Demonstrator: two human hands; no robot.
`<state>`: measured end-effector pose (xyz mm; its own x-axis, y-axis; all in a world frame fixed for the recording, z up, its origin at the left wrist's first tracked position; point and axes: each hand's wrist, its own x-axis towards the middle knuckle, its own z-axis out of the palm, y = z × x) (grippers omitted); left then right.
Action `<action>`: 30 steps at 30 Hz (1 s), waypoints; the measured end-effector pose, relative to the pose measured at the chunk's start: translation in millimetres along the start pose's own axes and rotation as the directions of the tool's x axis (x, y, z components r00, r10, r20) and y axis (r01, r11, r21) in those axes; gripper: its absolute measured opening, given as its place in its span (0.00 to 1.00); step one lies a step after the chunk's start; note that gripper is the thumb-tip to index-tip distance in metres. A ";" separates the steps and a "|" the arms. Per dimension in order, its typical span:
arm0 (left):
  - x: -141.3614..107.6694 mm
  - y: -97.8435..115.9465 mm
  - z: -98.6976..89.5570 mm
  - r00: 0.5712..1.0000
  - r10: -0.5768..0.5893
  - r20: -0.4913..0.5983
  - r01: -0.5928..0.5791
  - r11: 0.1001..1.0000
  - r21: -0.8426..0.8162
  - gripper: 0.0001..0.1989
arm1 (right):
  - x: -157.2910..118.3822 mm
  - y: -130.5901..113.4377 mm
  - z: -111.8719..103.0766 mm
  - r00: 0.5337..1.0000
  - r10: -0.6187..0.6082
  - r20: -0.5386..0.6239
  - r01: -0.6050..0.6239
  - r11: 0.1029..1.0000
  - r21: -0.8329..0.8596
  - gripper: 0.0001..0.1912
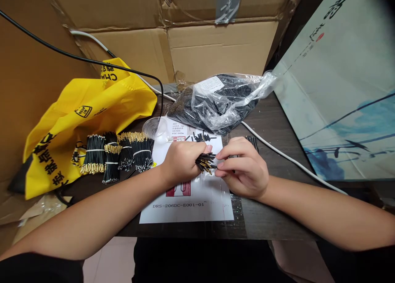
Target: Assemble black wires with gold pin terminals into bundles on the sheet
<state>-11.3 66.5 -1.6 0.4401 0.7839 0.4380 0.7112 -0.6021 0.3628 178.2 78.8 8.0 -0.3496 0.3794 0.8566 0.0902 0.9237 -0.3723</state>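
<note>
My left hand (182, 159) is wrapped round a bundle of thin black wires (205, 164). Their ends fan out toward the right, some tipped with gold terminals and some looking black. At those ends my right hand (245, 167) pinches with thumb and fingertips; whether it grips a wire end or a small black sleeve is too small to tell. Short black tube pieces (202, 138) lie loose just beyond my hands, on a printed paper sheet (188, 214). More dark pieces (252, 141) show behind my right hand.
Several tied wire bundles (93, 153) with gold and silver ends lie at left, before a yellow bag (105, 96). Clear plastic cups (154, 128) and a plastic bag of black pieces (222, 102) stand behind. A white cable (290, 159) crosses right, near a painted panel (345, 110).
</note>
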 end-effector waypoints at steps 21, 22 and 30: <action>-1.6 0.0 -0.1 0.994 -0.106 0.011 0.104 0.988 0.114 0.15 | -3.9 2.1 -2.9 1.000 -0.028 0.001 0.028 0.999 -0.039 0.05; -1.8 0.2 -0.2 0.994 -0.108 0.010 0.106 0.987 0.118 0.15 | -3.7 2.2 -2.9 1.000 -0.028 0.004 0.028 0.999 -0.045 0.05; -1.2 1.5 -0.6 0.990 -0.135 -0.030 0.138 0.964 0.226 0.17 | -3.3 5.6 -3.2 1.000 -0.006 -0.029 0.003 0.997 -0.079 0.08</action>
<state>-11.1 64.6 -1.1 0.3234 0.8530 0.4097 0.8704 -0.4380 0.2248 182.9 82.9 4.3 -0.3226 0.3754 0.8689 0.1626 0.9263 -0.3398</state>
